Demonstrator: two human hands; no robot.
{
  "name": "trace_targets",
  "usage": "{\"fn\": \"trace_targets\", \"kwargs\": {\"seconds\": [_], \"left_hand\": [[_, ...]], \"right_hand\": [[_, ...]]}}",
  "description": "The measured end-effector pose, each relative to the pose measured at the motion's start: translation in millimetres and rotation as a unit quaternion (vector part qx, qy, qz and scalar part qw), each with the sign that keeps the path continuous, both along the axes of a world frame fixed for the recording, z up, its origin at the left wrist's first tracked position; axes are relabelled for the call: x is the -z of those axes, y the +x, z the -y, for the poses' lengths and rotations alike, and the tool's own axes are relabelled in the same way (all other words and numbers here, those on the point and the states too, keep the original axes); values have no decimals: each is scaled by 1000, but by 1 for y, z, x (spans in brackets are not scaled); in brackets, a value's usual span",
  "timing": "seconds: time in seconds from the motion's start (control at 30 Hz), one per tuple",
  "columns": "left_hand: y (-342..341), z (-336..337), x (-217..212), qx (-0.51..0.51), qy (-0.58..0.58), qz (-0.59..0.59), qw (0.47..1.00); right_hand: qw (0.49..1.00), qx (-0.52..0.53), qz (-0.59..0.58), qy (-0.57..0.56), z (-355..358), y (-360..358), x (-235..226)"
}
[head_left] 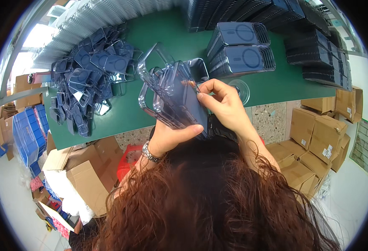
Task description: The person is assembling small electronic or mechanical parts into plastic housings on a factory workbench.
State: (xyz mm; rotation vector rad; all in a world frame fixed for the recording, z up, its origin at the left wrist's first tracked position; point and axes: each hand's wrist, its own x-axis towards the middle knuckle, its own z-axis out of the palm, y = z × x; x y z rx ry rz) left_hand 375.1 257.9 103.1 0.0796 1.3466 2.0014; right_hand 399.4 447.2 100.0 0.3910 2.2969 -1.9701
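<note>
My left hand [169, 139], with a metal watch on its wrist, grips several nested phone cases [172, 97] from below, the thumb lying along their near edge. The cases are clear-framed with dark blue backs, tilted and fanned apart at the far left end. My right hand [226, 104] is closed in a pinch at the right edge of the held cases, thumb against the forefinger. Its other fingers are curled. Just beyond the bundle, another phone case [198, 69] is partly hidden. A round clear dish or roll [243, 91] lies beside my right hand.
A loose heap of phone cases [88, 71] covers the left of the green table [159, 29]. Two neat stacks [240, 57] stand to the right, with more rows [318, 54] at the far right. Cardboard boxes [313, 134] sit below at the right, and an opened carton [88, 167] at the left.
</note>
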Motion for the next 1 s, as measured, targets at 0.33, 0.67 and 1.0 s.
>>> {"fn": "trace_targets", "kwargs": {"seconds": [0.33, 0.67, 1.0], "left_hand": [[4, 12, 0, 103, -55, -92, 989], [23, 24, -11, 128, -85, 33, 988], [22, 9, 4, 91, 26, -52, 994]], "right_hand": [[971, -105, 102, -188, -16, 19, 3], [983, -113, 143, 7, -2, 50, -16], [990, -107, 77, 44, 0, 53, -23]]}}
